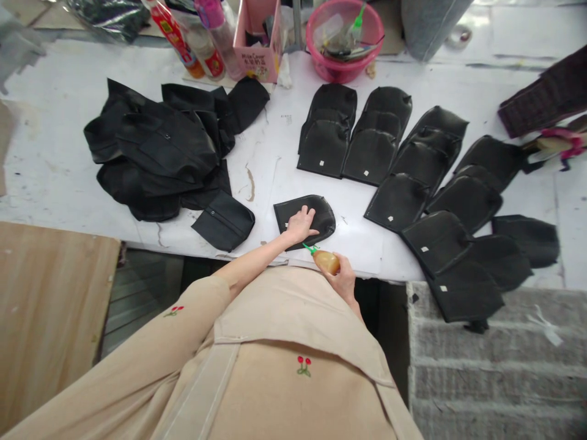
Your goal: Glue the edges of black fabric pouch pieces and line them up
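A flat black leather-like piece with one rounded end lies on the white table in front of me. My left hand presses down on it, fingers spread. In my right hand is a squeeze bottle of amber liquid with a green nozzle, tilted left. The nozzle tip is at the piece's near edge, just below my left hand; whether it touches cannot be made out. To the left sits a loose heap of black pieces, with a single pouch-like piece at its near side.
Overlapping rows of black pieces fan out to the right, some reaching over a grey fabric-covered surface. Along the back stand a pink basket, a pink box and several bottles. A wooden board is at the left.
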Demonstrator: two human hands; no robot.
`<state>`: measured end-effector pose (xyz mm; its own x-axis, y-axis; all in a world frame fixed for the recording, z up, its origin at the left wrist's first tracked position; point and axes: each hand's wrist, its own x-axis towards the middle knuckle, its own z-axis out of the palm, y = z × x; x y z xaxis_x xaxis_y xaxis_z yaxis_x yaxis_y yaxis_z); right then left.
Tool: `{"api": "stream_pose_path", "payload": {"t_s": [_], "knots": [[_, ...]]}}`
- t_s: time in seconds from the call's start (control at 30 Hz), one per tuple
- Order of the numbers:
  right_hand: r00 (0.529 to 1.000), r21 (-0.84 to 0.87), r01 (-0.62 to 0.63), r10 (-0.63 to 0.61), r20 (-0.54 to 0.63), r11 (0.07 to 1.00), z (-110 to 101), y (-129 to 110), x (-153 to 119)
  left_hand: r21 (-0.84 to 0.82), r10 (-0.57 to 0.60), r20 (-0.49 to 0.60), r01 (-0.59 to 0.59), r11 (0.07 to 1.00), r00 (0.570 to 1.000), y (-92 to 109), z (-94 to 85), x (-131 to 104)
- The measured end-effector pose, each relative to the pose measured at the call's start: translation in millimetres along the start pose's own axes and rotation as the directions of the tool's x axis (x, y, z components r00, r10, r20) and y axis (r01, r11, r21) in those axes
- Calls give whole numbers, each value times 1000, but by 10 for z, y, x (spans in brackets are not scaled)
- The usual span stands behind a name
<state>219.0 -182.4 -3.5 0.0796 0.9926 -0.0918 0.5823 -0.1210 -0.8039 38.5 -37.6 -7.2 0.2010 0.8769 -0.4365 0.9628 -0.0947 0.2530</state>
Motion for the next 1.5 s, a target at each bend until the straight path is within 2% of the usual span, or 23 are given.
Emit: {"api": "stream_pose_path", "payload": {"t_s": [0.27, 0.5, 0.63, 0.73, 0.83, 0.93, 1.0, 1.07, 1.13, 1.23, 1.27, 1.33, 1.43, 1.5], "knots": [[997, 2, 11, -11, 78, 1000, 142, -57, -34, -1, -8, 21, 8, 1000, 1000, -10, 7, 30], [986, 88, -7, -8, 164, 996, 191, -173, -38, -39, -7, 39, 8, 999, 999, -23, 6, 52], [977, 149, -73, 40, 211, 986, 198, -264, -20, -63, 13, -1, -13, 998, 1000, -25, 30, 43], [964, 227, -199, 149, 219, 953, 236, -272, -11, -76, 20, -40, -23, 997, 999, -44, 61, 58], [915, 397, -393, 309, 260, 829, 261, -209, -27, -143, 63, -59, -71, 987, 996, -125, 56, 105], [852, 600, -519, 425, 305, 610, 210, -94, -83, -336, 134, -33, -137, 932, 990, -297, -12, 106], [811, 711, -552, 481, 334, 435, 139, 2, -136, -459, 98, -38, -104, 882, 994, -472, -65, 38], [782, 822, -519, 517, 347, 233, 64, 107, -181, -460, -7, -72, -27, 888, 997, -693, -86, -75], [786, 886, -430, 553, 274, 172, -2, 208, -201, -397, -178, -63, 139, 907, 982, -927, -56, -197], [734, 960, -276, 638, 234, -35, -81, 312, -181, -295, -396, 93, 405, 866, 914, -1166, 71, -339], [717, 968, -231, 654, 240, -102, -103, 328, -166, -315, -415, 142, 438, 842, 899, -1196, 126, -369], [706, 968, -169, 663, 251, -186, -140, 335, -136, -457, -411, 234, 472, 754, 881, -1192, 240, -400], [707, 963, -131, 659, 256, -234, -181, 313, -107, -690, -403, 265, 465, 555, 876, -1125, 375, -401], [703, 962, -118, 664, 256, -247, -205, 303, -104, -769, -415, 254, 442, 461, 874, -1100, 417, -399]]}}
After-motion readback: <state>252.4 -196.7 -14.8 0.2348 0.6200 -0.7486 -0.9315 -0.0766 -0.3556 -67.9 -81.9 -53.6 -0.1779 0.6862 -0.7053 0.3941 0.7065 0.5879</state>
